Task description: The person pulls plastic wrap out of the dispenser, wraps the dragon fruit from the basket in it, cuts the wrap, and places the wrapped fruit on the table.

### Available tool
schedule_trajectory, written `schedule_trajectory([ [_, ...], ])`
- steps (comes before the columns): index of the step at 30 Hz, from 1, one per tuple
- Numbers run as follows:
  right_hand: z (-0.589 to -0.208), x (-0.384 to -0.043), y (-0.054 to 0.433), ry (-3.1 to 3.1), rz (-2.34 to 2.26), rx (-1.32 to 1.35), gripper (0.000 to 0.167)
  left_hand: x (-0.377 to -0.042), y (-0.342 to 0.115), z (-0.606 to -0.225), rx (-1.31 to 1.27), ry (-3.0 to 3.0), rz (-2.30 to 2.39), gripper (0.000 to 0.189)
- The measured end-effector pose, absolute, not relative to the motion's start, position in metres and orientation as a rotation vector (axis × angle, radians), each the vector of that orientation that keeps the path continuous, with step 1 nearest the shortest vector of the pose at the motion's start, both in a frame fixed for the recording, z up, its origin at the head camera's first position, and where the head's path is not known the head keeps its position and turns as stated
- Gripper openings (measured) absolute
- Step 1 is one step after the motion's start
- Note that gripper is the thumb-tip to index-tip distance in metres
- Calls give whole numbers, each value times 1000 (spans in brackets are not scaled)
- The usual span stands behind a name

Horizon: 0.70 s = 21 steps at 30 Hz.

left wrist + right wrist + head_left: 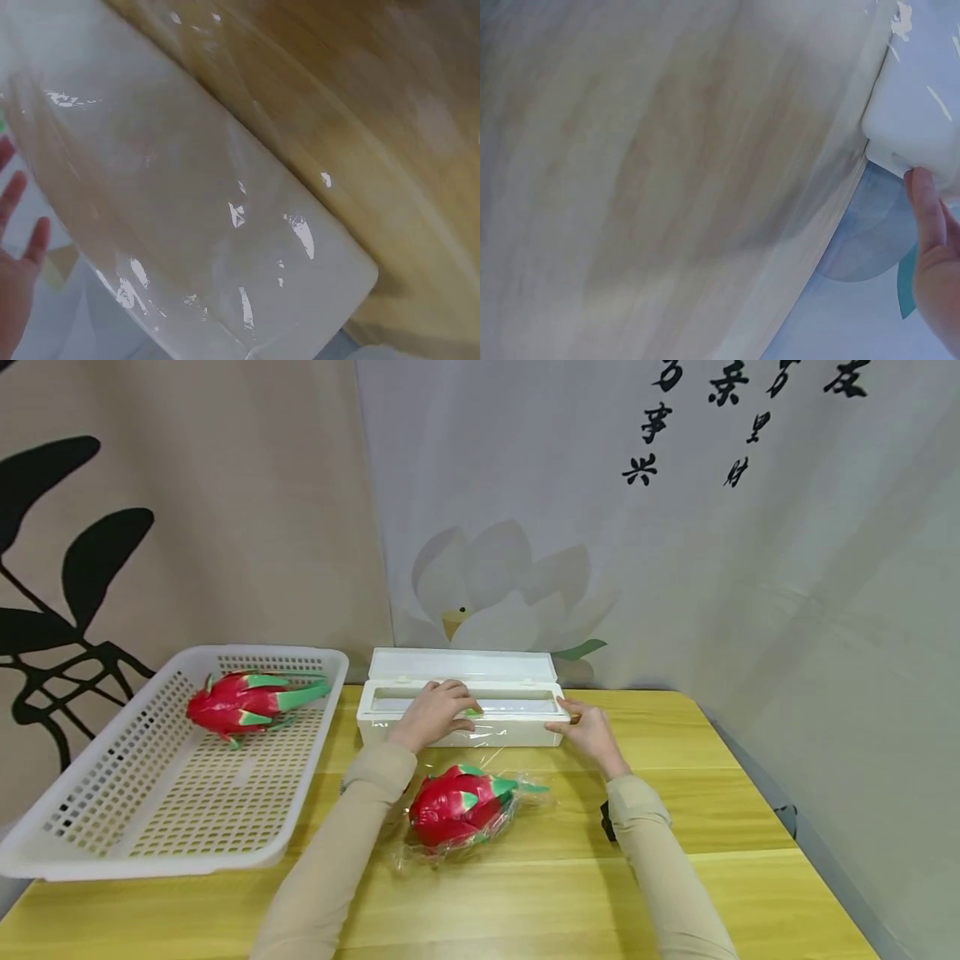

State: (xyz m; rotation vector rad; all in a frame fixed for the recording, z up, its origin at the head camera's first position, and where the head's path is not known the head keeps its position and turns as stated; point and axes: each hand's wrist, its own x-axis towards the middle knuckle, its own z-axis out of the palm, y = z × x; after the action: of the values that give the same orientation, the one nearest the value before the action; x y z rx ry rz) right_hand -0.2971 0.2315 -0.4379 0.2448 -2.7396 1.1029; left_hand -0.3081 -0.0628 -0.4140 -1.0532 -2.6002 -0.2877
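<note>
A white cling film dispenser box stands at the back of the table, its lid raised behind it. My left hand reaches over its front, finger and thumb at either side of a small green slide cutter; its other fingers are spread in the left wrist view. My right hand holds the box's right end between thumb and fingers. Clear film hangs down over the box front. Nearer me lies a red dragon fruit with green scales, loosely covered by wrinkled film.
To the left, a white perforated plastic basket holds another dragon fruit. A printed curtain hangs behind the wooden table. The table's right edge runs diagonally beyond my right arm.
</note>
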Motion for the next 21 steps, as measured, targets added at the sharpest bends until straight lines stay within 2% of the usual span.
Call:
schedule_trajectory([
  [6,-439,-299,233,-2730,1118,257,60,-301,-81,-419,-914,-2634,-351,27],
  [14,-438,-298,235,-2708,1122,252,59,-289,-122,-433,-578,-2611,-480,24],
  [21,-444,-303,233,-2687,1120,268,59,-276,-130,-433,-385,-2663,-678,29],
])
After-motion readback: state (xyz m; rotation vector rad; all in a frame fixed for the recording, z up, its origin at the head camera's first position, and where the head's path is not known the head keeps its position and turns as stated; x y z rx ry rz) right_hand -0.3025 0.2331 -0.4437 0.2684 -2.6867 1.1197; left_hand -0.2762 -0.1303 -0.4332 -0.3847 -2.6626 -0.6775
